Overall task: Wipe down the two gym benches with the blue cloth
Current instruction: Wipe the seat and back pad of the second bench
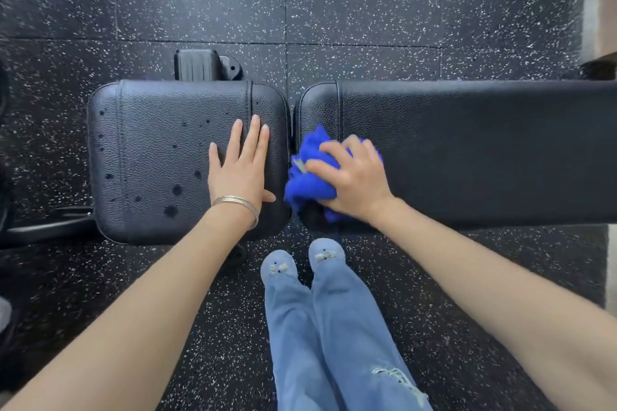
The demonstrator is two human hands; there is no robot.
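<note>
Two black padded bench surfaces lie side by side below me. The short seat pad (150, 150) on the left carries several dark wet spots. My left hand (242, 165) rests flat on its right part, fingers spread, a thin bangle on the wrist. The long pad (484, 150) runs off to the right. My right hand (354, 177) presses a bunched blue cloth (309, 182) onto the long pad's left end, close to the narrow gap between the two pads.
Black speckled rubber floor (367, 3) surrounds the bench. A black frame foot (200, 65) sticks out behind the seat pad, and a frame bar (50, 227) runs low on the left. My legs in blue jeans (327, 327) stand right in front of the gap.
</note>
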